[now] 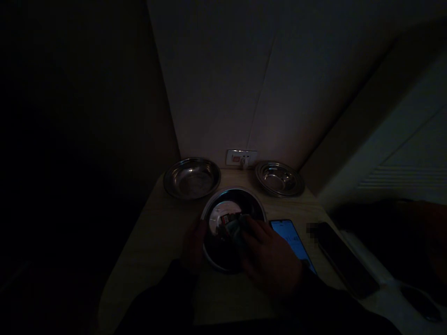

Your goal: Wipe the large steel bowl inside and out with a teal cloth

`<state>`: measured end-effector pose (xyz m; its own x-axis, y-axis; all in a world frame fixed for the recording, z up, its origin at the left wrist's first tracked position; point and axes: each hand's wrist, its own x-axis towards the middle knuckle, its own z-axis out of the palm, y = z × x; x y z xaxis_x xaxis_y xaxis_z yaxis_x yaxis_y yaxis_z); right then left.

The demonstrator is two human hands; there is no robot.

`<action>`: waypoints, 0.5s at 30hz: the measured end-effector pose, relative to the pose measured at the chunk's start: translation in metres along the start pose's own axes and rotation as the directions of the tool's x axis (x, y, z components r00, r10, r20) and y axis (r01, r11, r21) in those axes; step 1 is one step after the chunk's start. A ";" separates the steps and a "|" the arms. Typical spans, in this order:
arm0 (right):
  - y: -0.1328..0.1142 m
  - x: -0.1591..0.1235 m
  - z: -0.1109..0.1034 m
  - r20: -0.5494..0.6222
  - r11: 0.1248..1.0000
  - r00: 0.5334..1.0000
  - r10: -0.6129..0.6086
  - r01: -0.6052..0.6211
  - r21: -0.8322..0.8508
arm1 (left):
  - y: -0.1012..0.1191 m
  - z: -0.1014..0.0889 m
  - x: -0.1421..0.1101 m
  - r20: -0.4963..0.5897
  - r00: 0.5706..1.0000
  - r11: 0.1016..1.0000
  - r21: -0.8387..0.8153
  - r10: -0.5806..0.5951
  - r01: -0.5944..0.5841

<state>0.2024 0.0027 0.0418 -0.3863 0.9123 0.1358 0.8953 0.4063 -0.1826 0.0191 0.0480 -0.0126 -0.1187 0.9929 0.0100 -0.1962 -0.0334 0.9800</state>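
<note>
Lower centre, the metal bowl [249, 201] sits between your hands: left hand [193, 245] at its left rim, grip too dark to tell. Your right hand [268, 253] crosses the right rim, fingers closed on a crumpled wad [234, 228] inside.

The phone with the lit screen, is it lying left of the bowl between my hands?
No, the lit phone lies right of the bowl, partly behind the right hand.
</note>
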 end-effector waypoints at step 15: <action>-0.015 0.057 0.029 -0.159 0.988 0.977 -0.144 0.152 0.033 | -0.010 -0.006 0.003 -0.024 0.999 0.995 0.088 -0.036 0.038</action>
<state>0.1604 0.0500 0.0245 -0.4714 0.8242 0.3139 0.8186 0.5413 -0.1920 0.0152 0.0509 -0.0237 -0.1351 0.9904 -0.0298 -0.1138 0.0143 0.9934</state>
